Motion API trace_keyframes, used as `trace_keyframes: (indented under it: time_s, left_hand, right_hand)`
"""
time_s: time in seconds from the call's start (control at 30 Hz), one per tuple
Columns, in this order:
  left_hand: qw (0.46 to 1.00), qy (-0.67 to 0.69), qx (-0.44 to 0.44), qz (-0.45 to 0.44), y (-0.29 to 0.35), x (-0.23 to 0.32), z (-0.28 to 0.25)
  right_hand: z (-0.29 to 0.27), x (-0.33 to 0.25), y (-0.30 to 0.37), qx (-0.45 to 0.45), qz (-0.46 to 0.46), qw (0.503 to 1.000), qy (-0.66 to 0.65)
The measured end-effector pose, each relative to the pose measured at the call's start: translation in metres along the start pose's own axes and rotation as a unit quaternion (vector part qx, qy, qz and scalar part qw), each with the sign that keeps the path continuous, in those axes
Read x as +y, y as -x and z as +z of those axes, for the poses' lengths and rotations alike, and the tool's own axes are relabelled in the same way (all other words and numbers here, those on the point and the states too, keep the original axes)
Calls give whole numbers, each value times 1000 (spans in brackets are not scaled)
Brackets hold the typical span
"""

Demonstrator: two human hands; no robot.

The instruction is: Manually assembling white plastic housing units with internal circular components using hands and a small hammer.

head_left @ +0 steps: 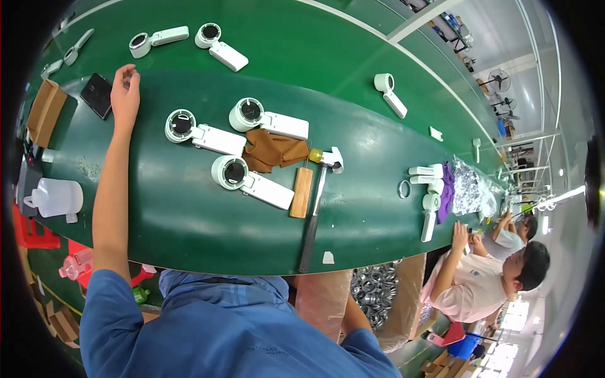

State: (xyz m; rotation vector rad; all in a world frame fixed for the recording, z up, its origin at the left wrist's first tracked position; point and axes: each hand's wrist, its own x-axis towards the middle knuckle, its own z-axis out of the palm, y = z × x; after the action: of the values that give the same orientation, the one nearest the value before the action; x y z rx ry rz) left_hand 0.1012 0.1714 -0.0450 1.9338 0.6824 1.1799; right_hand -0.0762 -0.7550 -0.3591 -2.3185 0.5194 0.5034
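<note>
My left hand (125,94) rests at the far left of the green table, with nothing held and its fingers loosely bent and apart. Just beside it lies a black phone-like slab (97,96). My right forearm (356,316) reaches down beside a box of metal rings (374,288) below the table edge; the right hand itself is hidden. In front of me lie three white handheld fans: one at left (217,139), one farther back (287,125) and one nearer (268,191). A brown cloth (275,149) sits among them.
A wooden block (301,193) and a black-handled hammer (311,236) lie right of the fans. Farther right are a metal ring (404,189), more white fans (428,225) and a purple cloth (446,192). A plastic jug (58,196) stands at left. Two people sit at right.
</note>
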Motion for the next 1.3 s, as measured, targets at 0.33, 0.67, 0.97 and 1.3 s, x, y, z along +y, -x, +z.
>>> trace_keyframes:
  time_s: [0.33, 0.67, 0.97, 1.3]
  left_hand:
    - [998, 38, -43, -37, 13, -1, -6]
    - [996, 75, -24, -41, 17, -5, -5]
    - [989, 121, -30, -79, 15, -14, -5]
    - [988, 113, -41, -92, 9, -15, -2]
  right_hand:
    - [-106, -99, 86, -17, 172, 984, -42]
    - [-265, -362, 152, 144, -41, 989, 4]
    - [-181, -569, 72, -2, -318, 904, 285]
    - [-149, -596, 17, -59, -339, 891, 298]
